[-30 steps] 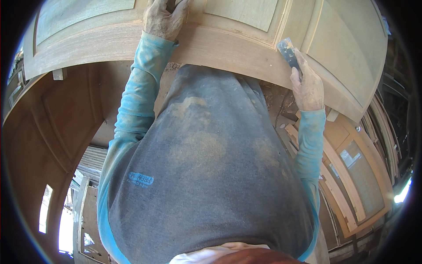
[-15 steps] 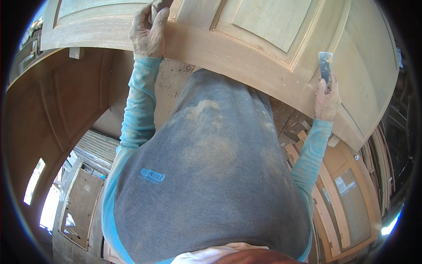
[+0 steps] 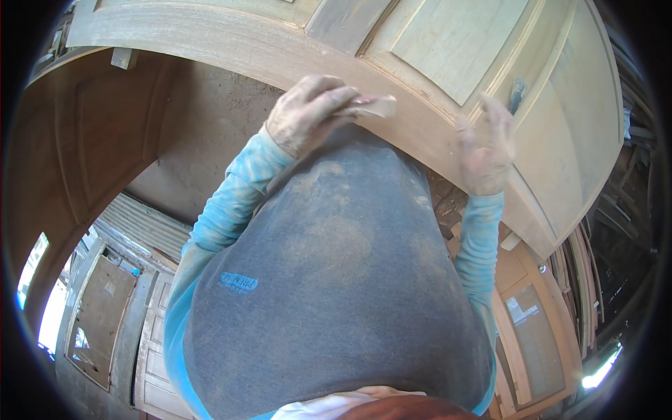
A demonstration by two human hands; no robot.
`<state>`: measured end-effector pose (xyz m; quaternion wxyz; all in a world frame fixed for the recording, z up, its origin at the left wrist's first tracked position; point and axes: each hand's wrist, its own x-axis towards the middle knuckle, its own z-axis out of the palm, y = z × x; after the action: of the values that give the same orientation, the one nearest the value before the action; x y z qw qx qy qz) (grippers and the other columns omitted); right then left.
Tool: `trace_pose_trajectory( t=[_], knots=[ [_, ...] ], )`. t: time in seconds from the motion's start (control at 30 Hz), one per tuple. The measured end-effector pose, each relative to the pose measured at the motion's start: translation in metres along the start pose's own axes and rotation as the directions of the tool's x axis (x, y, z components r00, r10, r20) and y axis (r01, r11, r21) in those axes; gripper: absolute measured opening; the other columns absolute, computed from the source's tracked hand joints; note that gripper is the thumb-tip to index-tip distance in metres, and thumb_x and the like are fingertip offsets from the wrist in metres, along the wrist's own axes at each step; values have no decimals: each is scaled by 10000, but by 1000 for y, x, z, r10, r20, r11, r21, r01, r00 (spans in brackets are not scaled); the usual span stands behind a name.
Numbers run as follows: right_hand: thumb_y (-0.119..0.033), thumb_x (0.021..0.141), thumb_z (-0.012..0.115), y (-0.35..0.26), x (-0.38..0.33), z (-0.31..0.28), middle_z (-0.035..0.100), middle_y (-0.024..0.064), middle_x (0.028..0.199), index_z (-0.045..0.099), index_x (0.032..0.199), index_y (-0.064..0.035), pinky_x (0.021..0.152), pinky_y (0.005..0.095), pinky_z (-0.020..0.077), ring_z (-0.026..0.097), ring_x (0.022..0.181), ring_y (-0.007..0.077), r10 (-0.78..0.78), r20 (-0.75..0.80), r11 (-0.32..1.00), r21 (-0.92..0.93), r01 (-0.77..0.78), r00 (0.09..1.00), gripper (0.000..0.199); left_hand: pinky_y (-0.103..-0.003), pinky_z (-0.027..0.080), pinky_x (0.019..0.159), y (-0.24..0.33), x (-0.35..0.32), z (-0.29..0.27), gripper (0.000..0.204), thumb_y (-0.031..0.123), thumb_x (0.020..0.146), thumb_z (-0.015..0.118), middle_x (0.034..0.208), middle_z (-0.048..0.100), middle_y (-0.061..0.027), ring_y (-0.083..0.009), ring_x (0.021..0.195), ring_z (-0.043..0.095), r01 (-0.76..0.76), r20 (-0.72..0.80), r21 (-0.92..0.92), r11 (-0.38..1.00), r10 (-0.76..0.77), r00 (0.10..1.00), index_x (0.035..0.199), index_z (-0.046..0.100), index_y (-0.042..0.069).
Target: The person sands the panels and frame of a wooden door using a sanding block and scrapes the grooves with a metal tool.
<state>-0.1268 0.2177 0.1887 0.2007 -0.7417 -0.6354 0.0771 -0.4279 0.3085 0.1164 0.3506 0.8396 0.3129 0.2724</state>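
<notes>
In front of me lies a pale wooden panel door (image 3: 448, 52) with raised panels and moulded edges. My left hand (image 3: 308, 115) is closed around a flat, pale tan piece (image 3: 374, 107), perhaps folded sandpaper, above the door's near edge. My right hand (image 3: 485, 150) is blurred by motion, fingers apart, over the door's right part and holding nothing. A putty knife (image 3: 517, 96) with a dull, stained blade lies on the door just beyond the right fingertips.
A dark brown panelled door (image 3: 91, 133) stands on edge at the left. A small wooden block (image 3: 124, 58) shows under the door's left edge. At lower right leans a wooden frame with a glazed panel (image 3: 535, 329), near stacked boards (image 3: 577, 280). A panelled door (image 3: 157, 350) is at lower left.
My right hand has let go of the putty knife, leaving it on the door, and has drawn back slightly left. My left hand has moved right and nearer, carrying the flat tan piece.
</notes>
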Motion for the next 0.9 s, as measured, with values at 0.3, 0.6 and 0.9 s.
trace_pose_trajectory(
  t=[0.3, 0.6, 0.9],
  knots=[
    [-222, 868, 797, -27, -14, 12, 730, 124, 1125, 722, 1149, -45, 944, 419, 538, 695, 1035, 307, -273, 379, 961, 154, 231, 884, 341, -403, 591, 923, 25, 19, 47, 453, 302, 889, 781, 1175, 682, -145, -298, 1071, 687, -78, 229, -142, 987, 110, 967, 1268, 673, 78],
    [-136, 833, 813, 78, -9, 16, 663, 125, 1054, 679, 1085, -47, 839, 426, 559, 667, 1002, 322, -191, 230, 979, 113, 168, 954, 299, -339, 566, 837, -78, 50, -41, 278, 131, 951, 710, 1060, 696, -141, -229, 988, 695, 473, -624, 76, 878, -328, 709, 1205, 686, 23],
    [-194, 857, 802, 80, 11, 44, 641, 117, 1007, 652, 1061, -55, 787, 446, 541, 642, 943, 326, -384, 213, 919, 186, 348, 898, 288, -416, 515, 979, -114, 48, -48, 248, 243, 964, 667, 1081, 677, -172, -354, 1060, 647, 729, -723, 295, 618, -354, 593, 1064, 726, 24]
  ],
)
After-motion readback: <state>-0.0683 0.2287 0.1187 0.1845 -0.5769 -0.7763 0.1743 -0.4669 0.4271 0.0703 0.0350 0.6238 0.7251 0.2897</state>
